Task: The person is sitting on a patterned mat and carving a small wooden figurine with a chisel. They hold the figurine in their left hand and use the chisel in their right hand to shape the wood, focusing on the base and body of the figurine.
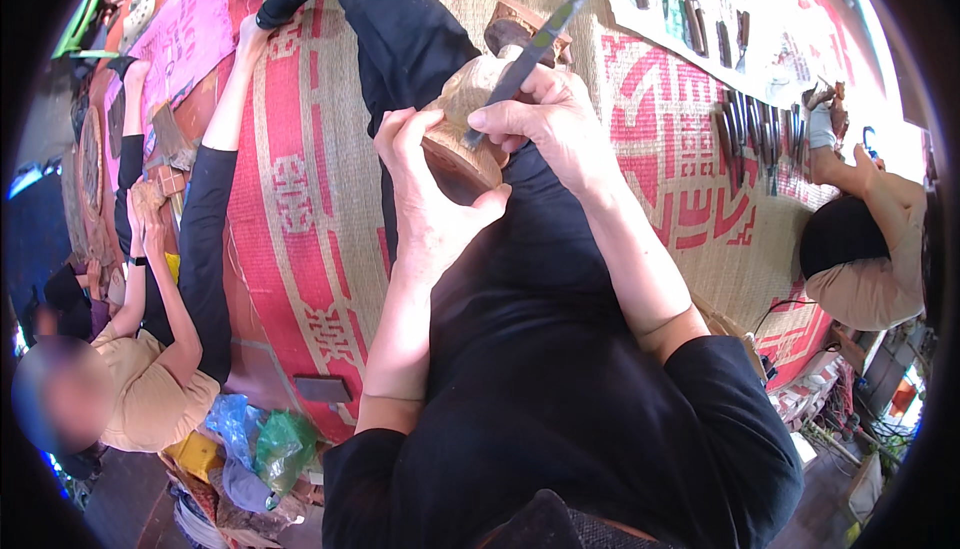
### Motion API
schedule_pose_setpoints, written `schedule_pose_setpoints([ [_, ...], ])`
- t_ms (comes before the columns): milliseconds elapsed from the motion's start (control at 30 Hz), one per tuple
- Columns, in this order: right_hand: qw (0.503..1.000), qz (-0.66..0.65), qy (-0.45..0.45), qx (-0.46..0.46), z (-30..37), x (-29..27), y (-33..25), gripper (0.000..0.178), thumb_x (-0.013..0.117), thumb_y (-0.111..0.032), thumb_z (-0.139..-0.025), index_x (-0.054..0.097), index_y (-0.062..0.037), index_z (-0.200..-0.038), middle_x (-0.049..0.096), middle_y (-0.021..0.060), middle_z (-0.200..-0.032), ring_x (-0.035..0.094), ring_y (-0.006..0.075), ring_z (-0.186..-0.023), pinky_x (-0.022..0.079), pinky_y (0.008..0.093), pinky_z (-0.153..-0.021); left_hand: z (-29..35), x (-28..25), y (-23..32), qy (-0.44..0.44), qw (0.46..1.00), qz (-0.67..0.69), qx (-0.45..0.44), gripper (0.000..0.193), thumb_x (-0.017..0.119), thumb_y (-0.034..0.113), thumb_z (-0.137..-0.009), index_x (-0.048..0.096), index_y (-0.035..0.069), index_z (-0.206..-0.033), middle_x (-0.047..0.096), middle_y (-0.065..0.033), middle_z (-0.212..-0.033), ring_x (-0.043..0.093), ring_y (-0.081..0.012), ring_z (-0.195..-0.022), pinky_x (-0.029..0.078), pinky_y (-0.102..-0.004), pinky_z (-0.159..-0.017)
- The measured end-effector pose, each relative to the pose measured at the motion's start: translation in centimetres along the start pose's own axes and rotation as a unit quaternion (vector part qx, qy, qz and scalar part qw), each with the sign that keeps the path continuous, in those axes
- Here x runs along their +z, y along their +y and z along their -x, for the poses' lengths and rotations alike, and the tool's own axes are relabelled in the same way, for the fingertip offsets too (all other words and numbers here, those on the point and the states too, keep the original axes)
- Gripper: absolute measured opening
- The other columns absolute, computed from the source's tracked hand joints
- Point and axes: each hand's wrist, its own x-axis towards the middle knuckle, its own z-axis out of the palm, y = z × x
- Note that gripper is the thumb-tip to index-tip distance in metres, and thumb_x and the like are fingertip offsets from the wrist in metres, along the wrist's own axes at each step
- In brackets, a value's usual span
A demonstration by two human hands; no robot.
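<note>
My left hand (pixel 425 184) is closed round the rounded base of a pale wood carving (pixel 455 161), thumb on one side and fingers on the other. The carving lies over my lap, and its far part is covered by my right hand. That right hand (pixel 550 124) grips a long, flat grey bar-like tool (pixel 535 54) with worn greenish patches, slanting up to the right. Its lower end meets or nearly meets the wood beside my left fingers; contact is hard to tell. A darker brown carved wooden piece (pixel 515 24) shows just beyond; whether it joins the carving is unclear.
A red and straw-coloured woven mat (pixel 290 199) lies under me. Several carving tools (pixel 765 129) are lined up at the right, more on a white sheet (pixel 640 19). One person (pixel 160 379) sits at left holding a wood piece, another (pixel 865 239) at right. Plastic bags (pixel 285 444) lie lower left.
</note>
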Motion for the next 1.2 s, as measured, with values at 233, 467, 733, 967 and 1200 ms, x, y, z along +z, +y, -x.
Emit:
schedule_pose_setpoints([
  [233, 0.998, 0.048, 0.044, -0.019, -0.3, 0.3, -0.8, 0.018, 0.075, -0.015, -0.074, 0.064, -0.0008, -0.076, 0.061, 0.0030, -0.065, 0.057, 0.0088, -0.059, 0.047, 0.0221, -0.056, -0.2, -0.1, 0.3, -0.004, 1.000, -0.014, 0.012, 0.096, 0.084, 0.002, -0.047, 0.034, 0.008, -0.129, 0.030, -0.0194, -0.128, 0.035, -0.0376, -0.124, 0.036, -0.0467, -0.103],
  [467, 0.993, 0.108, 0.050, -0.008, -0.9, 0.3, -0.3, 0.018, 0.073, -0.015, -0.071, 0.067, 0.0007, -0.077, 0.062, 0.0051, -0.065, 0.058, 0.0106, -0.059, 0.047, 0.0254, -0.057, 0.1, 0.0, -0.1, -0.002, 1.000, -0.002, 0.004, 0.097, 0.084, 0.003, -0.047, 0.034, 0.008, -0.130, 0.030, -0.0195, -0.129, 0.035, -0.0377, -0.125, 0.036, -0.0463, -0.103],
  [733, 0.998, 0.052, 0.023, 0.002, -0.5, 0.3, -0.4, 0.017, 0.073, -0.015, -0.070, 0.068, 0.0009, -0.075, 0.061, 0.0047, -0.062, 0.058, 0.0105, -0.056, 0.047, 0.0243, -0.055, -0.1, 0.0, 0.2, -0.001, 1.000, -0.017, 0.021, 0.098, 0.085, 0.004, -0.047, 0.034, 0.009, -0.130, 0.029, -0.0195, -0.130, 0.033, -0.0385, -0.127, 0.035, -0.0478, -0.104],
  [967, 0.991, 0.119, 0.065, -0.009, -0.6, 0.2, -0.8, 0.019, 0.074, -0.016, -0.071, 0.067, 0.0011, -0.074, 0.062, 0.0056, -0.062, 0.059, 0.0104, -0.057, 0.047, 0.0241, -0.055, -0.2, -0.2, 0.5, -0.011, 0.998, -0.051, 0.033, 0.097, 0.084, 0.003, -0.047, 0.033, 0.008, -0.130, 0.029, -0.0200, -0.131, 0.032, -0.0399, -0.128, 0.035, -0.0485, -0.105],
  [1200, 0.995, 0.092, 0.025, 0.006, -0.9, 0.3, -0.5, 0.020, 0.073, -0.017, -0.071, 0.067, 0.0022, -0.075, 0.062, 0.0054, -0.062, 0.060, 0.0106, -0.057, 0.048, 0.0245, -0.056, -0.2, -0.2, 0.5, -0.003, 0.999, -0.038, 0.034, 0.097, 0.084, 0.004, -0.046, 0.034, 0.009, -0.130, 0.030, -0.0208, -0.130, 0.031, -0.0411, -0.129, 0.034, -0.0504, -0.105],
])
